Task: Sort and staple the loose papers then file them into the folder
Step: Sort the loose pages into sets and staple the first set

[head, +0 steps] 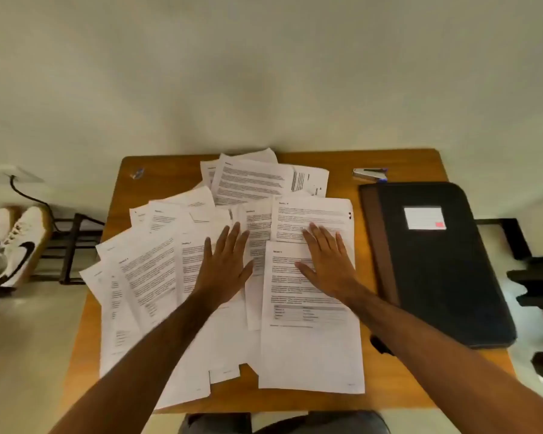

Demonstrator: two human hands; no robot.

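Sorting stage: left hand [224, 264] and right hand [326, 264] press flat, fingers straight, gripping nothing, on scattered white printed papers [157, 277] mid-frame; next, gather matching sheets.

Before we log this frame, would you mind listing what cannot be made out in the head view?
- Text on the loose papers: too small and blurred to read.
- Sheets under the left hand and right hand: partly covered by the flat palms and overlapping pages.
- Label on the folder: washed out.
- Stapler: small, details unclear.
- Small object at the table's far left: too blurred to identify.
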